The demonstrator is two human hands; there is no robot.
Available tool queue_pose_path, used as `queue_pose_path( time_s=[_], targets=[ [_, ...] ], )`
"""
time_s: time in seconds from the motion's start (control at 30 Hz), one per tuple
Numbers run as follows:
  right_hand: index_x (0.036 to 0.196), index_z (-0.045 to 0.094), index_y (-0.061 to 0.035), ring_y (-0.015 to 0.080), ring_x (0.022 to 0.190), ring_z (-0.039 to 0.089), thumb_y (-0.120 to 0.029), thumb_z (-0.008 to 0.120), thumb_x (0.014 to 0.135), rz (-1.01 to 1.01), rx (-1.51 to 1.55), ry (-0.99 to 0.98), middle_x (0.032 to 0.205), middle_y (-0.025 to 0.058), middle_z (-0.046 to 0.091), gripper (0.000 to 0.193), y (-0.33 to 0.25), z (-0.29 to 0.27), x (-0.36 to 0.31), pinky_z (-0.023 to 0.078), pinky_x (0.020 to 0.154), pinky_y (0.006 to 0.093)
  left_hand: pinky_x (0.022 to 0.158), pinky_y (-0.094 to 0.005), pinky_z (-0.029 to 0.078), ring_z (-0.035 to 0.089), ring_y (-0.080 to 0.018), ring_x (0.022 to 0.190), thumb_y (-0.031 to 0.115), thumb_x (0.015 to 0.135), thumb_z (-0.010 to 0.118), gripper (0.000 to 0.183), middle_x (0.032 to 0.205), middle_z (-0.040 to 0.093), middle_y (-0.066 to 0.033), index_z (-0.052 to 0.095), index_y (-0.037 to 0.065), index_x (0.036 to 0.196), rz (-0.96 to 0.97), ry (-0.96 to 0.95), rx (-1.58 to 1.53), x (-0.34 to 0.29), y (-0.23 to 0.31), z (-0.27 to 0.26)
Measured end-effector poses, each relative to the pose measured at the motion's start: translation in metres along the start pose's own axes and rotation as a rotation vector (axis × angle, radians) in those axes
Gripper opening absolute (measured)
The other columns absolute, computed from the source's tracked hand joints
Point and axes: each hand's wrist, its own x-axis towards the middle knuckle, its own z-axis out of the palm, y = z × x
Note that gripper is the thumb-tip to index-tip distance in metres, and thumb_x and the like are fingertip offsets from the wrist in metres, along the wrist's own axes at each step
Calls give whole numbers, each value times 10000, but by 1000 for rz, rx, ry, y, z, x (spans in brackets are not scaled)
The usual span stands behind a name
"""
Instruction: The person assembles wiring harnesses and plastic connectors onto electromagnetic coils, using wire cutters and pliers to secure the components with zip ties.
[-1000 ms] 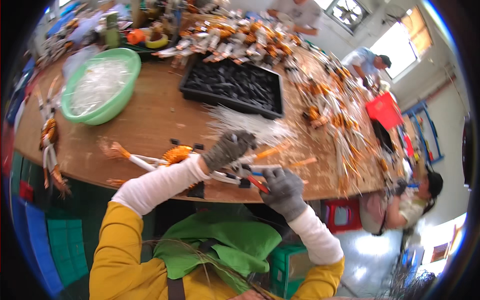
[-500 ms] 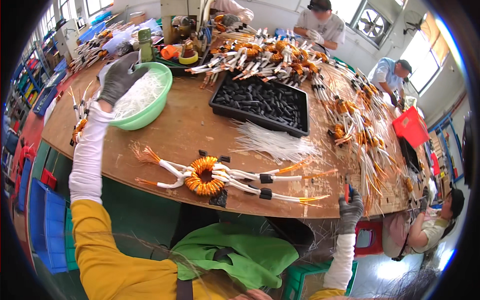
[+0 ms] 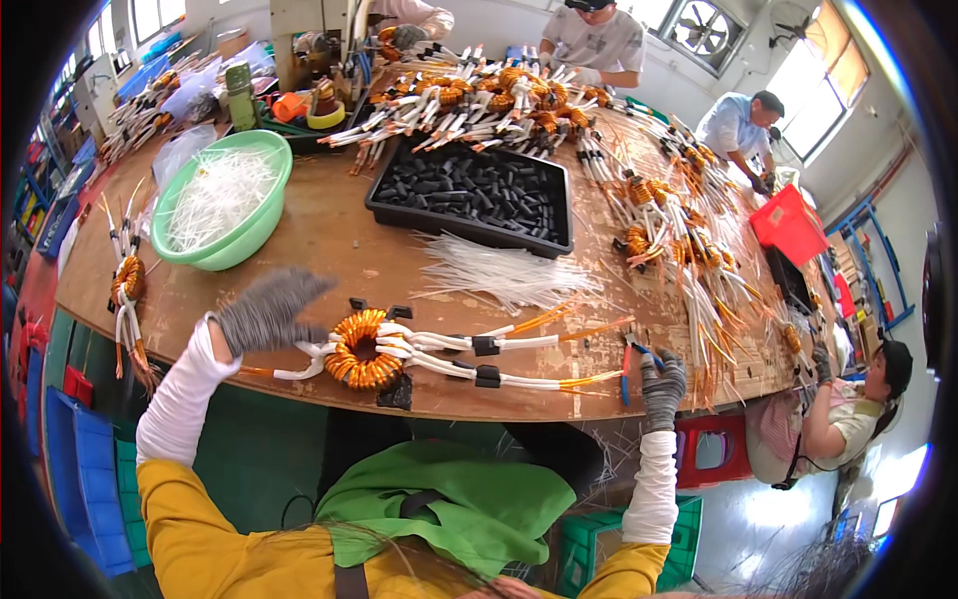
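Observation:
A coil wound with orange wire [image 3: 344,361] lies at the table's near edge. Its white-sleeved leads [image 3: 529,342] stretch right to bare copper ends, and black clips sit on them. My gloved left hand [image 3: 267,311] is open over the leads on the coil's left side, fingers pointing right; it partly hides them, and whether it touches them I cannot tell. At the right, by the lead tips, my gloved right hand [image 3: 663,389] is closed on small pliers [image 3: 627,374] with red and blue on them. Part of the pliers is hidden by the fingers.
A green basin [image 3: 225,235] of white ties stands at the left, near another coil [image 3: 128,280]. Beyond my coil are loose white ties [image 3: 504,275] and a black tray [image 3: 469,235] of black pieces. Wired coils pile up behind and right. Several people work around the table.
My left hand has come from the basin down to the coil's left leads. The pliers now show further out from my right hand. The whole view has shifted somewhat.

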Motion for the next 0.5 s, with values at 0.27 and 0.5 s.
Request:
queue_pose_path(
  time_s=[0.27, 0.5],
  targets=[
    [1115, 549, -110, 270, 1026, 506, -296, 619, 762, -638, 175, 98, 1085, 109, 549, 405, -143, -85, -31, 375, 913, 403, 903, -417, 365, 478, -374, 1040, 450, 521, 756, 928, 1121, 509, -224, 387, -12, 1236, -167, -343, -148, -10, 30, 15],
    [1325, 329, -76, 268, 1271, 288, -662, 582, 619, -931, -488, -571, 1341, 126, 361, 952, -201, -7, -15, 103, 1076, 419, 892, -398, 357, 506, -315, 1013, 476, 506, 742, 867, 1079, 532, -168, 433, 31, 1183, -210, -367, 73, -12, 35, 47]
  ],
)
